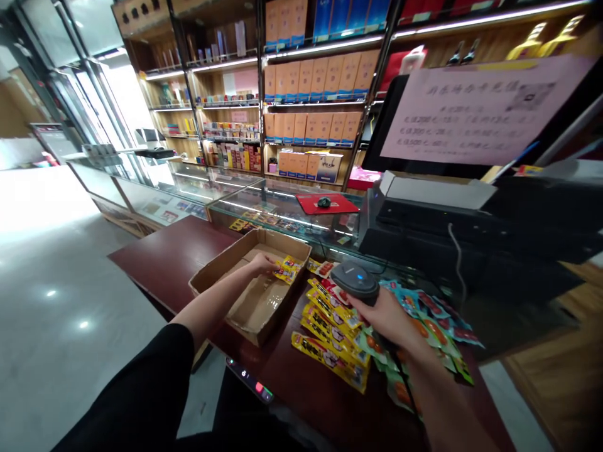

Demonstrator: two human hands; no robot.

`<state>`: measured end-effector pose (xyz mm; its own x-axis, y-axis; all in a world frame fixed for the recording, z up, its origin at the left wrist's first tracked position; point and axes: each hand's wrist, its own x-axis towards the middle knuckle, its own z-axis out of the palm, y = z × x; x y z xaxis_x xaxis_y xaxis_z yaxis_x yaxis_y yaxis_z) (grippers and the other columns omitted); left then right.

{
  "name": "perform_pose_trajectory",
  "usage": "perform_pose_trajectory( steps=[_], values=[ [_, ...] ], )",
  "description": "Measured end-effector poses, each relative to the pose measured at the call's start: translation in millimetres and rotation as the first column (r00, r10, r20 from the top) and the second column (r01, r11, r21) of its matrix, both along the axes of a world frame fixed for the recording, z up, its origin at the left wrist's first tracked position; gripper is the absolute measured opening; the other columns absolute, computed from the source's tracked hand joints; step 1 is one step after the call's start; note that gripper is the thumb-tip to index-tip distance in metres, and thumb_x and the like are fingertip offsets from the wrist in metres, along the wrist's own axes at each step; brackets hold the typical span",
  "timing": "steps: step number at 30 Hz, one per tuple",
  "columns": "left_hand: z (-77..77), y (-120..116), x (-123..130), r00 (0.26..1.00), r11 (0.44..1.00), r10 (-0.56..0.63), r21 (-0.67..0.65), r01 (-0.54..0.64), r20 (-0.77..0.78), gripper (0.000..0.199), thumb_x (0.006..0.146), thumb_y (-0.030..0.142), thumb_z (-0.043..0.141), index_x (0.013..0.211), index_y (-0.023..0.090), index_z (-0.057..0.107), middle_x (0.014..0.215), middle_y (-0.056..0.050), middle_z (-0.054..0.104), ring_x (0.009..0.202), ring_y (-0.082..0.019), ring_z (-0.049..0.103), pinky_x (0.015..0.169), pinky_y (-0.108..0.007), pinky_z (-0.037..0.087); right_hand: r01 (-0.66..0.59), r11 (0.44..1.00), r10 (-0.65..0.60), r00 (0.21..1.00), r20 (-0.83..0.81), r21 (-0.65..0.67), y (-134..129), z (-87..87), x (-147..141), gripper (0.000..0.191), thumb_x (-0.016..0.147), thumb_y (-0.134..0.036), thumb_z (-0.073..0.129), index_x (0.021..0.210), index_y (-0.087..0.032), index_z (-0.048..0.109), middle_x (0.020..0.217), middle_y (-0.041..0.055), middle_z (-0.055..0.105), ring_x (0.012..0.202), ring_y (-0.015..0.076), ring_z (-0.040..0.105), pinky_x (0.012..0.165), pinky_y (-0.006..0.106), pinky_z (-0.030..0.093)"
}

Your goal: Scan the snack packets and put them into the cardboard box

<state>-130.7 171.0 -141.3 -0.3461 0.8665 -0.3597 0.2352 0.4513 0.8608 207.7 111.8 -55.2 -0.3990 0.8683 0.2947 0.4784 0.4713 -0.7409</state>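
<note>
My left hand [264, 265] reaches over the shallow cardboard box [257, 307], its fingers closed on a small yellow snack packet [288, 270] near the box's right side. My right hand [384, 314] is wrapped round a dark barcode scanner [355, 281] with a blue light, held above the snack packs. Long yellow snack packs [330, 358] lie in overlapping rows on the dark red table, right of the box. Green packs [438, 336] and blue packs [424, 301] are spread beyond and partly under my right forearm.
A glass display counter [235, 201] runs behind the table, with a red mouse pad [308, 204] and a mouse [324, 202] on it. A monitor bearing a paper sign [466, 119] stands at the right. A phone [249, 378] lies at the table's near edge.
</note>
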Motion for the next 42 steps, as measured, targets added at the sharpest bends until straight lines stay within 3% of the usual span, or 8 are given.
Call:
perform_pose_trajectory(
  steps=[10,18,24,27,31,36,39,42],
  values=[
    [1.7,8,6,0.992,0.994,-0.112,-0.017,0.112,-0.063,0.031,0.045,0.027,0.088,0.061,0.012,0.067,0.050,0.000,0.060,0.048,-0.011,0.057,0.053,-0.021,0.046,0.080,0.997,-0.079,0.997,0.022,-0.018,-1,3.4,5,0.030,0.074,-0.035,0.064,0.099,-0.020,0.071,0.087,0.0080,0.076,0.094,0.0314,0.069,0.076,0.039,0.056],
    [39.5,4,20,0.801,0.967,-0.200,0.019,0.254,-0.564,0.012,0.052,0.021,0.080,0.057,0.014,0.071,0.053,-0.005,0.063,0.062,-0.018,0.062,0.060,-0.022,0.043,0.098,0.995,-0.098,0.995,0.026,-0.001,-1,5.3,32,0.034,0.076,-0.036,0.064,0.103,-0.017,0.070,0.103,0.0094,0.074,0.098,0.0296,0.068,0.085,0.040,0.053],
    [77.7,16,82,0.749,0.883,-0.173,0.237,0.406,-0.639,0.014,0.066,0.025,0.071,0.074,0.016,0.077,0.072,-0.009,0.071,0.074,-0.022,0.064,0.069,-0.026,0.044,0.117,0.993,-0.116,0.991,-0.060,0.009,-7,9.7,68,0.039,0.077,-0.034,0.064,0.111,-0.016,0.068,0.109,0.0094,0.072,0.104,0.0281,0.066,0.090,0.040,0.051],
    [85.0,14,128,0.723,0.818,-0.269,0.245,0.521,-0.637,0.019,0.071,0.029,0.068,0.081,0.016,0.078,0.074,-0.007,0.072,0.072,-0.020,0.063,0.067,-0.026,0.043,0.124,0.992,-0.126,0.990,-0.058,-0.029,-8,17.3,81,0.038,0.077,-0.035,0.064,0.111,-0.017,0.069,0.100,0.0085,0.074,0.100,0.0289,0.067,0.087,0.040,0.052],
    [74.0,5,176,0.616,0.754,-0.421,0.121,0.645,-0.666,0.021,0.071,0.030,0.067,0.083,0.016,0.077,0.073,-0.007,0.071,0.070,-0.019,0.062,0.066,-0.025,0.042,0.130,0.991,-0.130,0.991,-0.001,-0.031,-8,26.0,93,0.035,0.076,-0.037,0.064,0.105,-0.018,0.071,0.086,0.0067,0.076,0.093,0.0288,0.068,0.082,0.038,0.053],
    [48.7,-3,202,0.426,0.715,-0.442,-0.023,0.699,-0.789,0.033,0.067,0.040,0.071,0.091,0.018,0.075,0.087,-0.010,0.070,0.083,-0.024,0.063,0.073,-0.028,0.043,0.141,0.990,-0.139,0.986,0.088,-0.019,-5,28.1,101,0.029,0.077,-0.041,0.063,0.095,-0.019,0.073,0.074,0.0068,0.074,0.079,0.0274,0.070,0.073,0.035,0.053],
    [37.0,-5,207,0.288,0.656,-0.449,-0.093,0.749,-0.846,0.043,0.061,0.049,0.074,0.090,0.017,0.074,0.096,-0.014,0.067,0.093,-0.029,0.061,0.079,-0.032,0.044,0.143,0.990,-0.143,0.983,0.116,0.009,-1,27.3,103,0.033,0.077,-0.041,0.062,0.100,-0.020,0.072,0.089,0.0090,0.075,0.086,0.0290,0.070,0.073,0.036,0.052],
    [28.8,-5,211,0.233,0.664,-0.457,-0.154,0.732,-0.859,0.044,0.057,0.050,0.076,0.085,0.016,0.073,0.100,-0.015,0.064,0.093,-0.028,0.060,0.081,-0.033,0.045,0.139,0.989,-0.144,0.983,0.114,0.052,0,26.7,103,0.035,0.077,-0.040,0.063,0.106,-0.021,0.070,0.103,0.0092,0.073,0.096,0.0308,0.068,0.077,0.037,0.052]
  ],
)
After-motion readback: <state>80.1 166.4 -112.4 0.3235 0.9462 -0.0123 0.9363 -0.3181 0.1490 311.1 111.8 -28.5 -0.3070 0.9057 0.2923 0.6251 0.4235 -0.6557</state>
